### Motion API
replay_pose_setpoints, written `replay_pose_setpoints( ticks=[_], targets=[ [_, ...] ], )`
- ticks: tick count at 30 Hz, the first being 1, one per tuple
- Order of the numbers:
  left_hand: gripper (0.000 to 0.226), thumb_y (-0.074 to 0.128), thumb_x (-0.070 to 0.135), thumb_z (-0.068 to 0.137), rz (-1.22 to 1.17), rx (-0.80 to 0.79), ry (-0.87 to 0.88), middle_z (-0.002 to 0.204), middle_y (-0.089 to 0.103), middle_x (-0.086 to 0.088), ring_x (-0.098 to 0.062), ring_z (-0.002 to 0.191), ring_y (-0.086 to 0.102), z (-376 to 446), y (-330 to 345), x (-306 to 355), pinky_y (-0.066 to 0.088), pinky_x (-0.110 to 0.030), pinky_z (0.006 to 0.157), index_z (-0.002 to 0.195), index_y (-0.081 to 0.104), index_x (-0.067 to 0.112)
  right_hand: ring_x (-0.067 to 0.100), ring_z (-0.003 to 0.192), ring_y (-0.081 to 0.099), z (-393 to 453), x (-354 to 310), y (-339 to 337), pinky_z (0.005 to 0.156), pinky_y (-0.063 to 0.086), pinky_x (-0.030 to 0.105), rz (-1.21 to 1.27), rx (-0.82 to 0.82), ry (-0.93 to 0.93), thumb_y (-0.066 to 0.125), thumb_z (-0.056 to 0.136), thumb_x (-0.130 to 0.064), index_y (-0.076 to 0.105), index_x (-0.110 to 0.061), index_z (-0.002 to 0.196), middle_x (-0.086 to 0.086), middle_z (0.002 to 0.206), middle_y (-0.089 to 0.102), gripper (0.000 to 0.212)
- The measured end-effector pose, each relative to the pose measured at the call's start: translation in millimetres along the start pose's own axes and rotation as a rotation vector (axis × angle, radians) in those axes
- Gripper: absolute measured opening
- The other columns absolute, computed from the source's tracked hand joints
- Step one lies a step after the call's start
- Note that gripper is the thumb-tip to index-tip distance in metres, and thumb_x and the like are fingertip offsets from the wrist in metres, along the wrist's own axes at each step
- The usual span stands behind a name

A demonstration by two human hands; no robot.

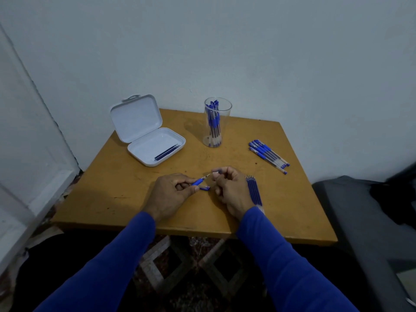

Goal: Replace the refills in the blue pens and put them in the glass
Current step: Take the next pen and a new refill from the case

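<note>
**Pen in pieces over the desk**

White case (147,131) open at left. Left hand (171,194) pinches the blue pen (198,182); right hand (227,190) pinches its tip. Glass (218,122) behind, spare pens (269,156) right.

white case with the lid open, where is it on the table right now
In the head view the white case sits on the table at its far left, left of the glass of pens, lid propped open, a few refills inside.
</note>
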State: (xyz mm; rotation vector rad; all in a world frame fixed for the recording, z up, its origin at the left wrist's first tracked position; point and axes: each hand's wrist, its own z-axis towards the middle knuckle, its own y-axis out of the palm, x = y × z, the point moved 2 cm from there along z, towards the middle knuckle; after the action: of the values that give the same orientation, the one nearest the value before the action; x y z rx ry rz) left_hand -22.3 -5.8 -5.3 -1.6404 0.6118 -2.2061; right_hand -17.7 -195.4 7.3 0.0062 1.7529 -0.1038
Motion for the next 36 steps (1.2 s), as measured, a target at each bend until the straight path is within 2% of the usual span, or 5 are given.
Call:
replay_pose_setpoints(
  ticks=[5,16,25,30,36],
  targets=[
    [0.022,0.078,0.023,0.086,-0.038,0.073,0.008,0.082,0.068,0.01,-0.01,0.074,0.059,0,-1,-2,0.052,-0.023,0.064,0.108,0.077,0.021,0.003,0.086,0.057,13,-7,14,0.073,0.047,0.018,-0.564,0.189,-0.14,0.066,0.098,-0.023,0.07,-0.022,0.104,-0.008,0.097,0.065,0.007],
    [0.023,0.078,0.024,0.087,-0.055,0.074,-0.015,0.082,0.068,0.01,-0.011,0.075,0.059,0,-2,-3,0.054,-0.027,0.066,0.11,0.076,0.023,0.02,0.128,0.055,43,-31,20,0.109,0.047,0.039,-0.912,-0.131,0.236,0.062,0.101,-0.03,0.064,-0.019,0.134,0.001,0.138,0.061,0.034],
    [0.024,0.078,0.025,0.086,-0.054,0.075,-0.013,0.084,0.068,0.009,-0.015,0.078,0.061,0,-2,-2,0.057,-0.033,0.069,0.111,0.076,0.023,0.005,0.103,0.059,12,-9,12,0.083,0.049,0.019,-0.52,0.201,-0.129,0.063,0.098,-0.016,0.072,-0.023,0.115,-0.01,0.111,0.066,0.021],
    [0.024,0.078,0.025,0.087,-0.066,0.071,-0.017,0.086,0.068,0.015,-0.005,0.079,0.061,0,-2,-1,0.052,-0.02,0.068,0.111,0.076,0.024,0.011,0.042,0.043,-6,-16,16,0.037,0.033,0.023,-0.043,0.007,-0.002,0.066,0.093,-0.01,0.076,-0.008,0.095,0.004,0.056,0.056,0.011],
    [0.024,0.078,0.025,0.087,-0.067,0.056,-0.011,0.086,0.068,0.015,-0.003,0.079,0.059,-2,-4,1,0.05,-0.018,0.067,0.11,0.076,0.025,0.012,0.045,0.043,-7,-13,17,0.036,0.032,0.023,0.022,-0.028,0.033,0.064,0.1,-0.02,0.069,-0.004,0.103,0.009,0.068,0.06,0.017]
  ],
)
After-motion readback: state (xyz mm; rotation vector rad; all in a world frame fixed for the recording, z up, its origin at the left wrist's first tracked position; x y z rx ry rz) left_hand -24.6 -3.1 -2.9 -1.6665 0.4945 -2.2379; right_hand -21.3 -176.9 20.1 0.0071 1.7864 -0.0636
